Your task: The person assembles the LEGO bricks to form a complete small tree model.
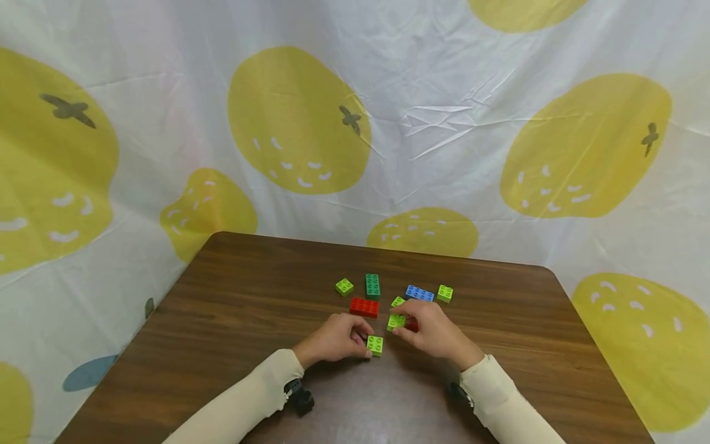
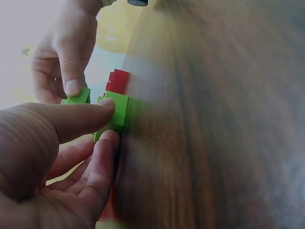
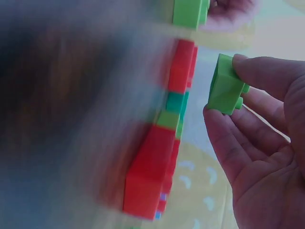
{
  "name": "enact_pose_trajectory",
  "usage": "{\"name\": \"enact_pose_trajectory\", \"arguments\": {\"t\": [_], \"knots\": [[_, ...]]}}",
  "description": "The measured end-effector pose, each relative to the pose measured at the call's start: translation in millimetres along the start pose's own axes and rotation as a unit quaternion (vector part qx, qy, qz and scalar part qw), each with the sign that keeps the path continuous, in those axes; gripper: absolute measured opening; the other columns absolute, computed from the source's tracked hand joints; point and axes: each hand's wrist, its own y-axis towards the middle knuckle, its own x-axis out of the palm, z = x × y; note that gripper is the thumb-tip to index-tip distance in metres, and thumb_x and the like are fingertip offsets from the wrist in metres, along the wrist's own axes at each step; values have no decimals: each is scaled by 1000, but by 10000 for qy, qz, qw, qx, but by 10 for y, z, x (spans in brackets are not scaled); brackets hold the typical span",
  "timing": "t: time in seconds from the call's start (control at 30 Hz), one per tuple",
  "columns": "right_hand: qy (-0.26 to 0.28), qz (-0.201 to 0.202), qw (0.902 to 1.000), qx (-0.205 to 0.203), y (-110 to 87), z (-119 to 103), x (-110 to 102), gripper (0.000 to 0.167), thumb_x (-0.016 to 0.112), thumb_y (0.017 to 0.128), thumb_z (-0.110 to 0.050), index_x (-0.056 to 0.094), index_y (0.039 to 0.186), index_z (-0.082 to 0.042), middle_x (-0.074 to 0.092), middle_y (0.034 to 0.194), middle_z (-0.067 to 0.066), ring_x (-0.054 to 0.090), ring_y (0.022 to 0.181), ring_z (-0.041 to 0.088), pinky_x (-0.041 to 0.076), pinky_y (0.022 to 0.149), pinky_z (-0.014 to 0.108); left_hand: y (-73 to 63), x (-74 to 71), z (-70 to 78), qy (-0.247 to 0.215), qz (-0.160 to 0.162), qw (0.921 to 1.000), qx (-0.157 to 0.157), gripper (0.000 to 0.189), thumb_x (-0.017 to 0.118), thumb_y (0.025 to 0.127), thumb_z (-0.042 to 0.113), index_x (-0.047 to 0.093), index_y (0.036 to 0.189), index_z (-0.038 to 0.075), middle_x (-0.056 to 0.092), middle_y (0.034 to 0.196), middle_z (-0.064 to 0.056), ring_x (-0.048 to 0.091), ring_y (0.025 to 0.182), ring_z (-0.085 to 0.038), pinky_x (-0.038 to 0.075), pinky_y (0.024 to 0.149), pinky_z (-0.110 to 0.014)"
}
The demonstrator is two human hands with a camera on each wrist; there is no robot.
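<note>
While studs-up on the table — two lime bricks (image 1: 375,345) (image 1: 396,321), each pinched between fingers.

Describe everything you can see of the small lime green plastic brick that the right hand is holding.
The small lime green plastic brick is a square block with round studs, glossy and whole. The right hand pinches it between thumb and fingertips, lifted off the brown wooden table and tilted. It sits near a red brick, apart from it.

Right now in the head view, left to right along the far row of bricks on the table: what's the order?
Lime square brick → dark green brick → blue brick → second lime square brick.
</note>
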Motion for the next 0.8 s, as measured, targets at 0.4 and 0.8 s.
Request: {"name": "enact_pose_trajectory", "arguments": {"t": [0.4, 0.8], "knots": [[389, -296, 9979, -428, 72, -243, 149, 33, 86, 88, -13, 77, 119, -6, 79, 111, 2, 72, 92, 10, 63, 79, 32, 13, -10, 3, -54, 0, 10000, 34, 38, 94, 77, 13, 75, 110, 7, 76, 91, 1, 70, 78, -5, 58, 70, -22], [461, -606, 9969, -207, 98, -322, 218, 33, 85, 90, -15, 77, 121, -9, 78, 114, 0, 72, 89, 11, 62, 78, 28, -13, -8, 7, -36, 12, 10000, 73, 39, 93, 76, 12, 75, 110, 7, 76, 86, 3, 69, 75, -4, 56, 68, -22]]}}
